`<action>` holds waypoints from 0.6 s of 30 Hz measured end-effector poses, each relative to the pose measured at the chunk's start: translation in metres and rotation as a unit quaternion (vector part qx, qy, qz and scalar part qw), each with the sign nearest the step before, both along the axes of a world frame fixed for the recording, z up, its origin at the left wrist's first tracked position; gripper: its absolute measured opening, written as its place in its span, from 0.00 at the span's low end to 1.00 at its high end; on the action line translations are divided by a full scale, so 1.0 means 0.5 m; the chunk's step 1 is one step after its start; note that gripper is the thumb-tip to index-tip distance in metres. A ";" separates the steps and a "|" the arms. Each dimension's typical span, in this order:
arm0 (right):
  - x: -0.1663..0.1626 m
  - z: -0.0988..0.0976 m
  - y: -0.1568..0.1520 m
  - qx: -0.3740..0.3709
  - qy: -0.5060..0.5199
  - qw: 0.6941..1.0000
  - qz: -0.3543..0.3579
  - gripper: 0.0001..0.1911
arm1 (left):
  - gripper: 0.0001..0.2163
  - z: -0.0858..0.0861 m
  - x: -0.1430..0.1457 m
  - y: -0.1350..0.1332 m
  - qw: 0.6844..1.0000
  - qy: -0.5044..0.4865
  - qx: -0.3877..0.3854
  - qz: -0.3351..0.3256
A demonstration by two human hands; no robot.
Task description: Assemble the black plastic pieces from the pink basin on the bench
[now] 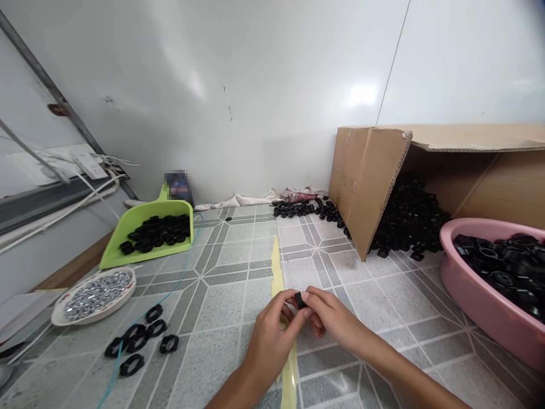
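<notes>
My left hand [272, 335] and my right hand [330, 315] meet low in the middle of the view, above the tiled floor. Between their fingertips they pinch one small black plastic ring [300, 299]. The fingers of both hands are curled closed around it. A group of several black rings [140, 341] lies on the floor to the left of my left hand, well apart from it.
A white dish of small shiny metal parts [94, 295] sits at left. Behind it a green dustpan [149, 233] holds black rings. A tipped cardboard box [370, 182] spills black rings at right, next to a pink basin [481, 301] of them. Yellow tape [277, 272] runs along the floor.
</notes>
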State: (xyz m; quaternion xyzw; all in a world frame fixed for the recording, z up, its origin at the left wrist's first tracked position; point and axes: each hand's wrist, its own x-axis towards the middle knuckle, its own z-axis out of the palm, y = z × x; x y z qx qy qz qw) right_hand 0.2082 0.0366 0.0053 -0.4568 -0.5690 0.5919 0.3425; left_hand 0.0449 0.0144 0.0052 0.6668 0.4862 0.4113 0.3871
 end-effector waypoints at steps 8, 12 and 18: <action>0.001 0.011 -0.004 -0.011 -0.004 1.000 0.001 0.18 | 0.11 0.003 0.001 0.000 1.000 0.000 -0.008 0.004; 0.000 0.007 -0.004 -0.008 -0.004 1.000 0.000 0.18 | 0.11 0.003 0.002 0.000 1.000 0.000 -0.004 0.003; -0.001 0.002 0.001 -0.005 -0.001 1.000 0.002 0.18 | 0.10 0.000 0.001 0.002 1.000 0.001 -0.005 0.001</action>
